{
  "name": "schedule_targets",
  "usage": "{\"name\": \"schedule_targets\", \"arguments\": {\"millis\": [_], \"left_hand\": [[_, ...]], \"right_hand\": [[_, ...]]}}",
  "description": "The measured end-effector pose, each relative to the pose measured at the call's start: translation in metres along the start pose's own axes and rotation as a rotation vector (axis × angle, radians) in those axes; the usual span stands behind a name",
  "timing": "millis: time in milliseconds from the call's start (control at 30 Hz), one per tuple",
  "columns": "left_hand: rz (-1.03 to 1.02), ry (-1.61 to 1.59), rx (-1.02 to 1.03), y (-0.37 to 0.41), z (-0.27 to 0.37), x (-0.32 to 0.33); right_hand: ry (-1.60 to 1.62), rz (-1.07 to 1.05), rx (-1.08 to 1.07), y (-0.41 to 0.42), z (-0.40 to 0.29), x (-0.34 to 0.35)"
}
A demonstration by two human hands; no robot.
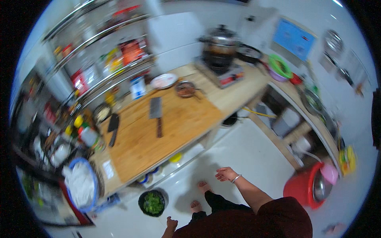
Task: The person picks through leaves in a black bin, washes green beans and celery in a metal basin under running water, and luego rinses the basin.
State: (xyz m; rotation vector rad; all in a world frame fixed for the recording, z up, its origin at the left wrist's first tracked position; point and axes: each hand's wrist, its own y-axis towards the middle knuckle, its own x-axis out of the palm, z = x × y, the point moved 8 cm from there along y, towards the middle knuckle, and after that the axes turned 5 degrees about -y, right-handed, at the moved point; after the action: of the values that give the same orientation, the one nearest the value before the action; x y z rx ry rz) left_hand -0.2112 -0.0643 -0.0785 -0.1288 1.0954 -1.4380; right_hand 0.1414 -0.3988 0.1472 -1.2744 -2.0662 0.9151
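My right hand (226,174), with a silver bangle at the wrist, hangs over the white floor with nothing in it and its fingers loosely apart. My left hand (172,222) is low in the picture, small and blurred, thumb apart and no object visible in it. Nearest to it, a dark bowl of green leaves (152,203) stands on the floor. Before me, a large wooden cutting board (181,122) covers much of the counter. A cleaver (155,108) with a brown handle lies on the board, and a dark-bladed knife (113,125) rests near its left edge.
A lidded pot (220,44) stands on a portable stove (220,74) at the back. Bottles (89,136) and a blue-rimmed basket (95,181) crowd the left. Metal shelves (116,70) rise behind the counter. A red bucket (297,187) stands at right, near an open under-counter cabinet (271,148).
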Motion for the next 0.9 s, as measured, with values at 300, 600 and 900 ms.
{"name": "schedule_targets", "arguments": {"millis": [300,600,900], "left_hand": [[-0.122,1.05,0.358,0.13,0.117,-0.02],[-0.306,-0.114,-0.051,0.176,0.372,0.082],[-0.216,0.022,0.473,0.16,0.634,0.266]], "right_hand": [[0.158,0.416,-0.48,-0.129,0.115,-0.185],[0.875,0.706,-0.28,-0.258,0.212,-0.368],[0.861,0.796,-0.26,-0.297,0.212,-0.539]]}}
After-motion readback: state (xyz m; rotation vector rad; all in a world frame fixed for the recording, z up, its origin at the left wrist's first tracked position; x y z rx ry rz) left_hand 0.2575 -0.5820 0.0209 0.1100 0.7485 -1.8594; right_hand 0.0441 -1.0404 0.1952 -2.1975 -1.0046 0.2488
